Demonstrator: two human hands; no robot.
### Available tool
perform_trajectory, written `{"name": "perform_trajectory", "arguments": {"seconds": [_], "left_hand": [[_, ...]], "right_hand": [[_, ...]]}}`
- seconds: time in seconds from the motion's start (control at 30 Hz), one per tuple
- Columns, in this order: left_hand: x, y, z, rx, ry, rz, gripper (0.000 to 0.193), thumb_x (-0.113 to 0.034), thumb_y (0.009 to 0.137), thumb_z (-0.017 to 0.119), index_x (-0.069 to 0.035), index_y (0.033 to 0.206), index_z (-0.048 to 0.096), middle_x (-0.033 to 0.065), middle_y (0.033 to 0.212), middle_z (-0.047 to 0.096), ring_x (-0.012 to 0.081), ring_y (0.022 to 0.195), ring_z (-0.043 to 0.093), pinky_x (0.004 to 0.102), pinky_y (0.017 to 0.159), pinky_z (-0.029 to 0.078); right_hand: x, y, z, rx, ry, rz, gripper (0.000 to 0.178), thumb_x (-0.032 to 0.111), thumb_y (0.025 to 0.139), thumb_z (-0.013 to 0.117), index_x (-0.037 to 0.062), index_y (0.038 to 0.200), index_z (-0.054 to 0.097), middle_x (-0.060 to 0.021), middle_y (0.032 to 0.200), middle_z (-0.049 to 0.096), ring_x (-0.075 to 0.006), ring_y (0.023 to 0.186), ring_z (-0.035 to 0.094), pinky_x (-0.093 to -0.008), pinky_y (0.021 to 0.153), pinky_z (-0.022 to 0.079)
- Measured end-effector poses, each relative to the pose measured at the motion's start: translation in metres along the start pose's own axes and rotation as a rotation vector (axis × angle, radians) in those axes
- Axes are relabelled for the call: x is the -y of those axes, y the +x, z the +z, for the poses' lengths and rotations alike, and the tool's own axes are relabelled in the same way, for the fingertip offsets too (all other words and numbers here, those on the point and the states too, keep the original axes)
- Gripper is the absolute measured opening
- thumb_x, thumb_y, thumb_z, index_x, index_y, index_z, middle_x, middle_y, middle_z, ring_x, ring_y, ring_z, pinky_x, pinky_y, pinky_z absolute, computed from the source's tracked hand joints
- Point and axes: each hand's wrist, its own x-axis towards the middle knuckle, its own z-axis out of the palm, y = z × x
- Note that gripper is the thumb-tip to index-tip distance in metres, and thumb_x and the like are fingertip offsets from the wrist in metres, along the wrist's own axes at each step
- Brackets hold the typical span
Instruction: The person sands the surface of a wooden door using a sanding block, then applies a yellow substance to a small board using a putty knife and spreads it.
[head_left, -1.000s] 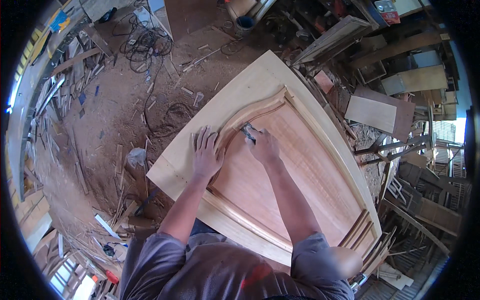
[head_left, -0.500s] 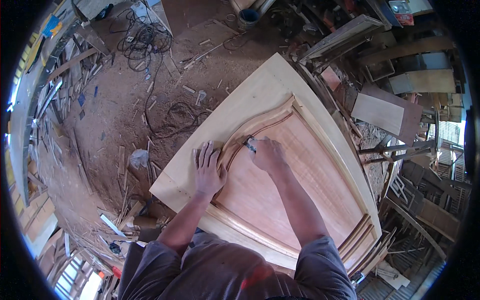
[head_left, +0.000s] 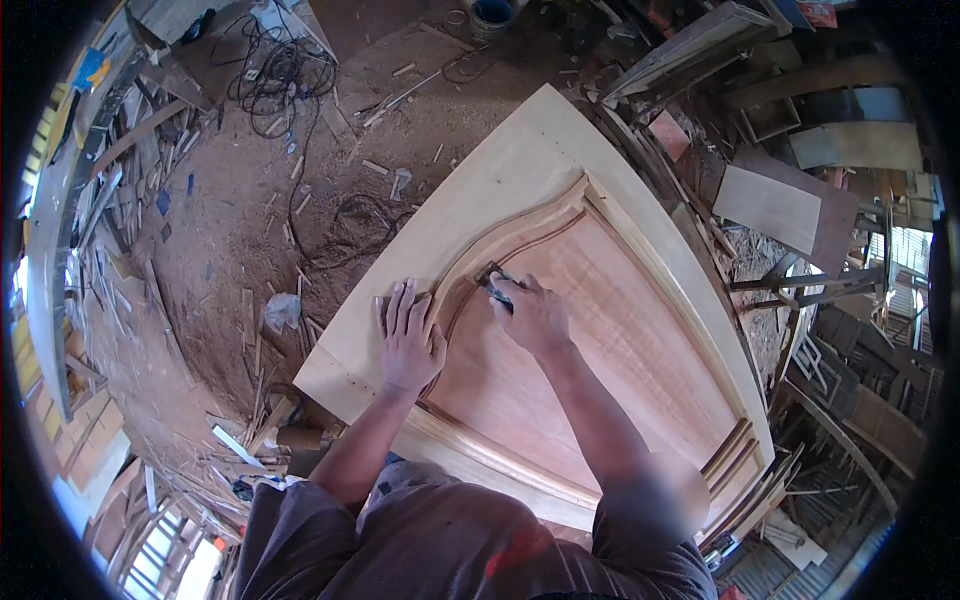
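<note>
A pale wooden door panel (head_left: 520, 130) lies in front of me, with a raised, curved moulding (head_left: 470, 245) around a reddish inner panel (head_left: 600, 310). My left hand (head_left: 408, 345) rests flat on the pale frame beside the moulding's curve, fingers spread and holding nothing. In my right hand (head_left: 535, 315) is a small dark hand tool (head_left: 490, 277), its end against the inner side of the curved moulding. The fingers hide most of the tool, so its exact kind does not show.
Several loose wood strips (head_left: 730, 450) lie on the panel's near right corner. Tangled black cable (head_left: 285, 80) and wood scraps cover the dirt floor to the left. A bucket (head_left: 490, 18) stands at the far side. Boards (head_left: 770, 205) and timber are stacked on the right.
My right hand and the tool have shifted slightly along the moulding, toward my left hand, and more of the tool shows. My left hand stays on the frame. The whole view has shifted a little.
</note>
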Motion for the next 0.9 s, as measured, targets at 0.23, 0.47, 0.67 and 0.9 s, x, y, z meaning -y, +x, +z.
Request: {"name": "perform_trajectory", "arguments": {"seconds": [0.23, 0.47, 0.67, 0.9], "left_hand": [[-0.008, 0.002, -0.005, 0.005, -0.022, 0.013, 0.057, -0.017, 0.087, 0.064, -0.003, 0.141, 0.053, 0.0229, 0.160, 0.042, 0.0426, 0.153, 0.033, 0.0667, 0.126, 0.016], [-0.008, -0.001, -0.003, 0.014, 0.001, 0.006, 0.057, -0.018, 0.087, 0.064, -0.002, 0.140, 0.053, 0.0234, 0.160, 0.042, 0.0430, 0.152, 0.034, 0.0661, 0.127, 0.016], [-0.006, -0.001, -0.003, -0.002, -0.006, 0.011, 0.055, -0.017, 0.086, 0.063, -0.001, 0.138, 0.054, 0.0243, 0.159, 0.043, 0.0439, 0.152, 0.035, 0.0665, 0.126, 0.016], [-0.007, 0.001, -0.003, 0.010, -0.010, 0.028, 0.058, -0.019, 0.085, 0.064, 0.001, 0.138, 0.053, 0.0255, 0.159, 0.042, 0.0447, 0.152, 0.034, 0.0683, 0.125, 0.016]], "right_hand": [[-0.010, -0.004, 0.020, -0.155, 0.053, -0.062, 0.039, 0.034, 0.093, 0.072, 0.0208, 0.129, 0.071, -0.0157, 0.100, 0.069, -0.0354, 0.075, 0.073, -0.0470, 0.068, 0.061], [-0.009, -0.002, 0.013, -0.120, -0.056, -0.085, 0.039, 0.034, 0.095, 0.070, 0.0214, 0.132, 0.070, -0.0141, 0.098, 0.068, -0.0340, 0.074, 0.072, -0.0447, 0.066, 0.061], [-0.005, -0.008, 0.012, -0.091, 0.013, -0.042, 0.036, 0.034, 0.095, 0.070, 0.0212, 0.129, 0.070, -0.0139, 0.099, 0.068, -0.0338, 0.074, 0.073, -0.0449, 0.065, 0.061], [-0.011, -0.004, 0.034, -0.276, 0.141, -0.101, 0.035, 0.030, 0.092, 0.074, 0.0200, 0.125, 0.072, -0.0100, 0.105, 0.071, -0.0317, 0.076, 0.074, -0.0442, 0.066, 0.062]]}}
